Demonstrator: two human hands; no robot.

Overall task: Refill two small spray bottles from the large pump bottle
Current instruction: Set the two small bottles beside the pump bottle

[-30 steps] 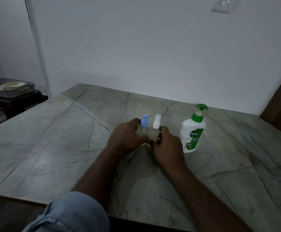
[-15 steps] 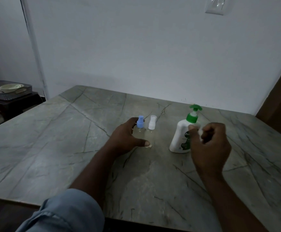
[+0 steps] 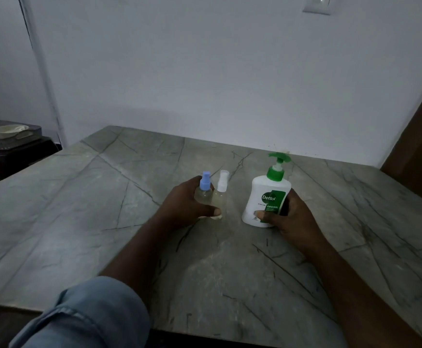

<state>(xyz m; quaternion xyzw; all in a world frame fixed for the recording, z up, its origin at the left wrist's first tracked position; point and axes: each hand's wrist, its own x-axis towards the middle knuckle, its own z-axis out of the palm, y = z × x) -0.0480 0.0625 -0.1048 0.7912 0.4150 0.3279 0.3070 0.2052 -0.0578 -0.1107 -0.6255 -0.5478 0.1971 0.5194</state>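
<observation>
refilling looks not yet begun: both small spray bottles, blue-capped (image 3: 205,189) and white-capped (image 3: 220,194), stand capped and touching on the table (image 3: 79,222), gripped by the left hand (image 3: 187,204). right hand (image 3: 290,217) grips the pump bottle (image 3: 265,199), upright just beside them; pump still fitted.

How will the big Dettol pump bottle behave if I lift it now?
Probably rigid: the pump bottle looks like opaque white plastic and shows no dent in the right hand's grip. Its tall green pump head may make it tip if pushed high. The smooth wall might slip.
</observation>
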